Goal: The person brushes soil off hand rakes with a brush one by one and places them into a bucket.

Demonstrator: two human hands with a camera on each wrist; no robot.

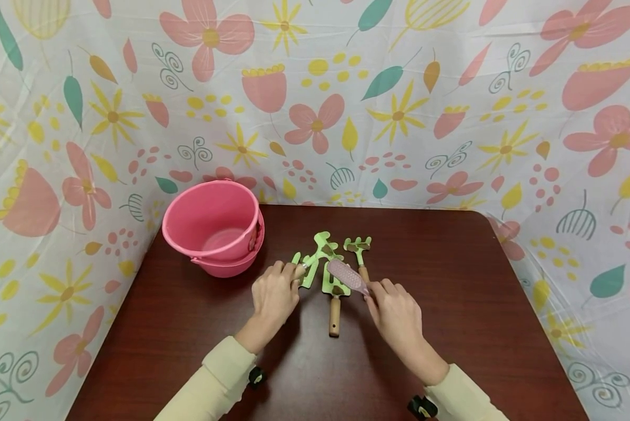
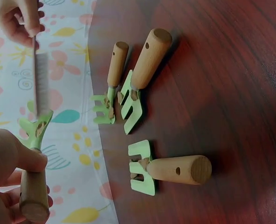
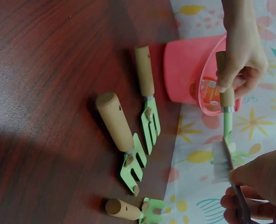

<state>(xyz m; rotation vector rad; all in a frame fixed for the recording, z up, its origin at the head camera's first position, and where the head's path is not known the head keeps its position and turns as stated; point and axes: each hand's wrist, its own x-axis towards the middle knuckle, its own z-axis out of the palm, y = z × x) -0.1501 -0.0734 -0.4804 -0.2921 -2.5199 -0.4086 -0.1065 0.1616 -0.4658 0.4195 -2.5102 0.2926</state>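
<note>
My left hand (image 1: 275,292) grips the wooden handle (image 2: 34,186) of a small hand rake, holding it above the table. Brown patches mark its green head (image 2: 35,130). A pink scrubbing brush (image 1: 348,276) with pale bristles (image 3: 219,161) is in my right hand (image 1: 399,313), its end at the rake's tines; whether they touch, I cannot tell. Below lie three more green tools with wooden handles: a fork (image 1: 334,316) in the middle, another fork (image 2: 175,170) to the left, and a small rake (image 1: 364,272) to the right. Brown patches show on these too.
Two pink buckets (image 1: 214,225), one nested in the other, stand at the table's back left, near my left hand. The dark wooden table (image 1: 478,280) meets a flower-patterned cloth (image 1: 315,169) at the back and sides.
</note>
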